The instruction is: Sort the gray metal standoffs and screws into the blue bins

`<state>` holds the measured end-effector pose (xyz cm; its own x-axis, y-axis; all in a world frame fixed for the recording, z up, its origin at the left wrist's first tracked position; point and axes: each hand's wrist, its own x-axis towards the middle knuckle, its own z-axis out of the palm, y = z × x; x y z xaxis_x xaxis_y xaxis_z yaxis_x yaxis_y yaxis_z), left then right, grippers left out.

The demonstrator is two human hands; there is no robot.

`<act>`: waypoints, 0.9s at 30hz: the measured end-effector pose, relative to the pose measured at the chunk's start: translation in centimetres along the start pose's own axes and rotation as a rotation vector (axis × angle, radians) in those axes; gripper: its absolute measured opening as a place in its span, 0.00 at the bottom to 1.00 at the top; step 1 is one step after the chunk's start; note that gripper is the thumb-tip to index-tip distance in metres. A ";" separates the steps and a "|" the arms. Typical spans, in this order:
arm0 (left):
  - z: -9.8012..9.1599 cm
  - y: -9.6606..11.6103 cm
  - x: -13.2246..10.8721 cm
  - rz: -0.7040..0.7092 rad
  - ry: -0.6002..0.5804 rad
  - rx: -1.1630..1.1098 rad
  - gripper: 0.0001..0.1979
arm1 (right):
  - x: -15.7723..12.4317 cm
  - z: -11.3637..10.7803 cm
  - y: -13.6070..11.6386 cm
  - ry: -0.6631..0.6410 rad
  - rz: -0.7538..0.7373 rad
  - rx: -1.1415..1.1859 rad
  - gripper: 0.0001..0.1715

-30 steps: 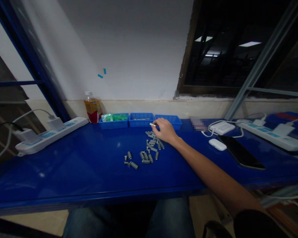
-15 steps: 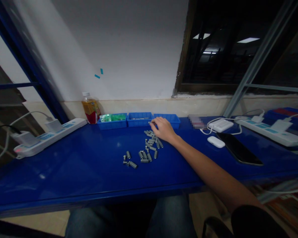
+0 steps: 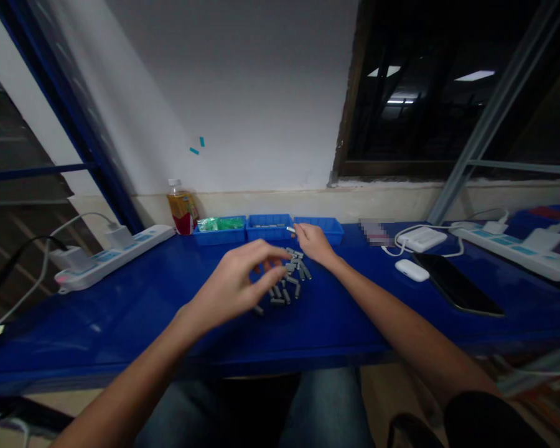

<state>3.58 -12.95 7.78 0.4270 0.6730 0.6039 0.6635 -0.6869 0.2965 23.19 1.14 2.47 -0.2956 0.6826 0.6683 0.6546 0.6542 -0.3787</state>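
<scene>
Both forearms reach forward over the blue table. Left hand hovers above the near edge of the pile of grey sleeves, fingers loosely curled and half open, holding nothing visible. Right hand lies at the pile's far edge, just before the blue trays, thumb and forefinger pinched on a small pale pin pointing left.

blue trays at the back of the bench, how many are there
3, side by side along the wall: the left tray holds green packets, the middle tray small parts, and the right tray sits just behind the right hand.
</scene>
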 end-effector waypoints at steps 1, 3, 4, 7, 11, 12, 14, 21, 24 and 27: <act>0.8 -1.0 0.8 0.003 0.005 0.010 0.13 | 0.0 0.1 -0.4 -0.010 0.008 0.029 0.26; 2.8 -3.3 2.5 0.020 0.015 0.025 0.16 | 0.0 0.3 -1.1 -0.050 0.037 0.133 0.27; 3.8 -4.3 3.3 0.030 0.027 0.028 0.19 | 0.0 0.4 -1.4 -0.079 0.048 0.195 0.28; 5.9 -6.5 4.5 0.046 0.023 0.007 0.13 | -0.3 0.8 -2.0 -0.152 0.051 0.325 0.28; 5.8 -7.7 4.8 0.028 -0.024 0.005 0.06 | -0.8 1.0 -2.1 -0.221 0.057 0.314 0.29; 5.4 -8.3 5.2 0.032 -0.049 0.017 0.07 | -0.9 0.9 -2.0 -0.239 0.033 0.267 0.27; 4.5 -10.0 6.4 0.021 -0.080 0.080 0.10 | -1.1 0.7 -2.0 -0.268 -0.048 0.137 0.21; 4.5 -16.9 14.2 -0.188 -0.367 0.486 0.15 | -1.4 0.1 -1.9 -0.336 -0.159 -0.062 0.11; 5.9 -17.9 16.2 -0.176 -0.540 0.498 0.10 | -1.3 0.1 -1.8 -0.342 -0.171 -0.081 0.11; 6.9 -18.3 17.1 -0.168 -0.662 0.528 0.09 | -1.3 0.1 -1.7 -0.351 -0.184 -0.088 0.12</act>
<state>3.00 13.01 7.64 0.4591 0.8881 -0.0209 0.8784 -0.4573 -0.1389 22.37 -0.86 2.19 -0.6230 0.6361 0.4552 0.6209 0.7561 -0.2068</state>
